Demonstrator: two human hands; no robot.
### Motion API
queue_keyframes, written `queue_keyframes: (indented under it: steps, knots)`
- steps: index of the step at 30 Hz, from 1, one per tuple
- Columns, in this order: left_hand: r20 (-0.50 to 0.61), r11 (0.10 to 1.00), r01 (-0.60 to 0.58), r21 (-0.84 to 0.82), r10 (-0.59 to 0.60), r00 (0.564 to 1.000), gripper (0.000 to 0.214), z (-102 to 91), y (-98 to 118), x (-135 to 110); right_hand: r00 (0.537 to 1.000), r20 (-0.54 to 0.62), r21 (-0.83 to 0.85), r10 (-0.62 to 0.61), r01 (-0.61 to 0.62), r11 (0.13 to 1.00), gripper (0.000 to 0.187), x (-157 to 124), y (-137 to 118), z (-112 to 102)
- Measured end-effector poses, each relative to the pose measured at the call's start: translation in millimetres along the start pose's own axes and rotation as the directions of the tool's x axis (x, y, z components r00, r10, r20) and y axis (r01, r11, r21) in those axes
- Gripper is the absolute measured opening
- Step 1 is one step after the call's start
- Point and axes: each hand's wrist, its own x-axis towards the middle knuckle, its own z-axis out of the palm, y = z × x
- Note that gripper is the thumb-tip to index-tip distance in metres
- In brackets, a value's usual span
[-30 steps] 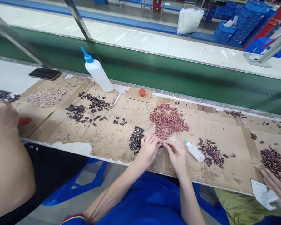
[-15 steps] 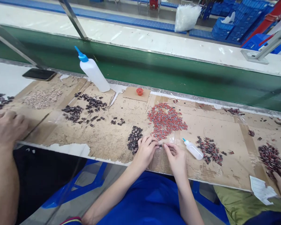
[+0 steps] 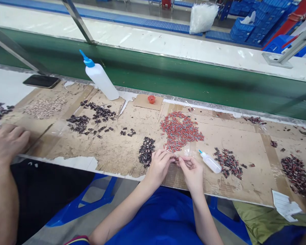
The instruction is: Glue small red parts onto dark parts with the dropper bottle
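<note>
My left hand [image 3: 159, 165] and my right hand [image 3: 192, 171] meet fingertip to fingertip at the near edge of the cardboard-covered bench [image 3: 122, 153]. Both are pinched on one tiny dark part held between them. Just beyond the fingertips lies a heap of small red parts [image 3: 180, 131]. A pile of dark parts [image 3: 146, 151] sits left of my left hand. A small squeeze bottle with a blue tip [image 3: 210, 162] lies on its side right of my right hand.
A large white squeeze bottle [image 3: 100, 78] leans at the back, with a red cap [image 3: 151, 99] and a phone [image 3: 41, 81] nearby. More dark piles [image 3: 228, 162] [image 3: 295, 173] [image 3: 91, 117] are scattered about. Another person's hand [image 3: 7, 139] rests at left. A green conveyor [image 3: 168, 75] runs behind.
My hands stayed together at the bench edge, shifting slightly nearer. The person's hand at left came down flat on the bench. The hand at far right has withdrawn out of view.
</note>
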Motion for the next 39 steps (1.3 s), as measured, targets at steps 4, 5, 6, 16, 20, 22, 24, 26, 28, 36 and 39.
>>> queue_keyframes:
  steps: [4, 5, 6, 16, 20, 22, 24, 26, 28, 36, 39]
  knots:
    - [-0.040, 1.000, -0.021, -0.017, 0.021, 0.999, 0.020, -2.2, 4.9, -0.4, 1.000, -0.015, 0.014, -0.027, 0.027, 1.000, 0.038, -1.6, -0.5, 0.4]
    - [-0.056, 1.000, -0.022, -0.022, 0.021, 0.998, 0.021, -2.8, 6.6, -0.6, 1.000, -0.015, 0.017, -0.028, 0.028, 0.999, 0.038, -2.1, -0.7, 0.5]
    - [-0.074, 1.000, -0.020, -0.024, 0.018, 0.997, 0.021, -3.4, 8.4, -0.9, 1.000, -0.014, 0.018, -0.027, 0.027, 0.999, 0.037, -2.7, -0.9, 0.7]
    - [-0.144, 1.000, -0.010, 0.024, 0.013, 0.989, 0.025, -9.0, 24.8, -1.2, 0.998, -0.069, 0.100, 0.007, 0.000, 0.995, 0.038, -7.2, -4.8, -0.2]
    - [-0.186, 0.999, -0.039, 0.032, 0.044, 0.981, 0.026, -7.3, 26.6, -1.6, 0.999, -0.045, 0.075, -0.002, 0.005, 0.997, 0.039, -8.2, -7.4, -2.2]
    - [-0.193, 0.998, -0.047, 0.029, 0.052, 0.980, 0.026, -6.4, 26.4, -2.0, 0.999, -0.035, 0.046, -0.028, 0.030, 0.999, 0.039, -9.1, -9.3, -2.0]
    - [-0.190, 0.999, -0.036, 0.005, 0.037, 0.981, 0.026, -6.4, 25.6, -1.7, 0.998, -0.023, 0.013, -0.063, 0.063, 0.998, 0.036, -10.1, -11.2, -1.5]
    - [-0.182, 0.998, -0.011, -0.057, 0.001, 0.983, 0.024, -7.4, 24.5, -0.4, 0.995, -0.004, -0.009, -0.098, 0.097, 0.995, 0.033, -11.1, -12.7, -1.0]
    - [-0.157, 0.988, 0.015, -0.154, -0.039, 0.987, 0.020, -9.2, 23.6, 1.4, 0.991, 0.010, -0.024, -0.130, 0.131, 0.991, 0.030, -12.5, -13.3, -0.8]
    - [-0.022, 0.888, 0.185, -0.421, -0.214, 0.977, 0.015, -16.5, 27.0, 4.1, 0.967, -0.054, -0.123, -0.250, 0.242, 0.962, 0.025, -22.4, -10.0, 2.9]
    - [0.001, 0.861, 0.208, -0.465, -0.234, 0.972, 0.012, -17.8, 30.4, 4.8, 0.960, -0.054, -0.137, -0.276, 0.267, 0.954, 0.023, -24.6, -9.6, 3.2]
